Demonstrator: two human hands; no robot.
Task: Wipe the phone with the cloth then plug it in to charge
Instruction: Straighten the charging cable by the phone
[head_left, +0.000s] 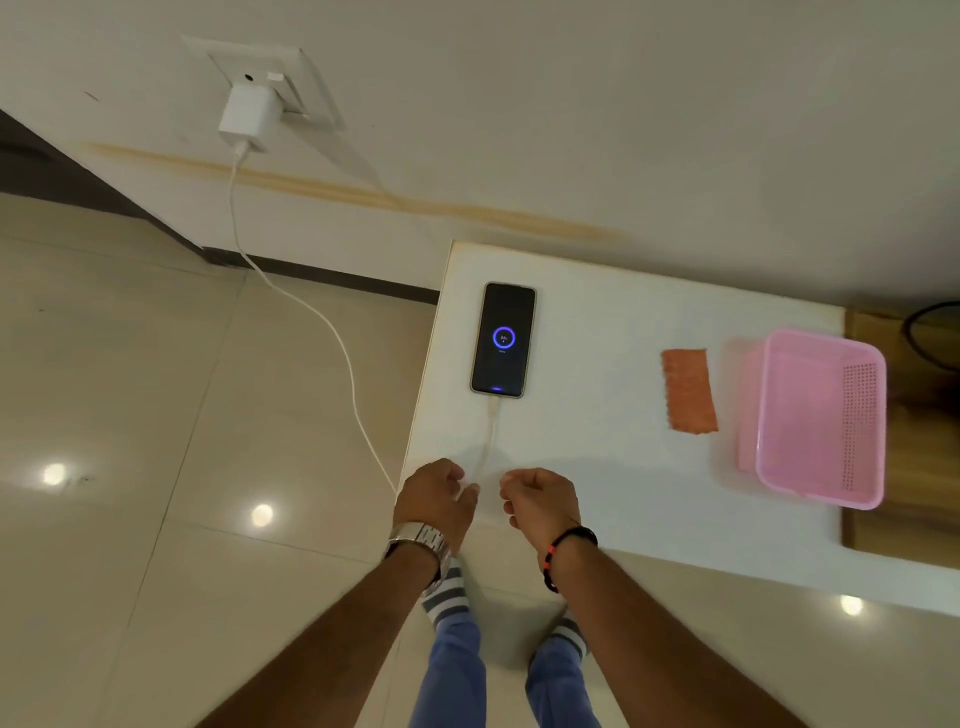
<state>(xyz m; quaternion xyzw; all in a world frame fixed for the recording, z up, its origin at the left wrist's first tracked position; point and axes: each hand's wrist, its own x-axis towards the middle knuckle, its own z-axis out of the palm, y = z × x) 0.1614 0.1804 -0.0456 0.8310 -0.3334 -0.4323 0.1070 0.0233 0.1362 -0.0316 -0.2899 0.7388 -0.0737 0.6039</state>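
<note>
The black phone (503, 340) lies face up on the white table (597, 467), its screen showing a blue charging ring. A white cable (343, 343) runs from the white charger (247, 117) in the wall socket, down over the floor, up to the table edge and into the phone's near end. My left hand (436, 499) is at the table's front edge, with its curled fingers on the cable. My right hand (540, 501) is just to the right of it, loosely curled and holding nothing. The orange cloth (688, 389) lies flat to the right of the phone.
A pink plastic basket (815, 415) stands at the table's right end, beside the cloth. A wooden surface (924, 467) with a dark cable adjoins on the right. Glossy floor tiles lie to the left, and my feet are below the table edge.
</note>
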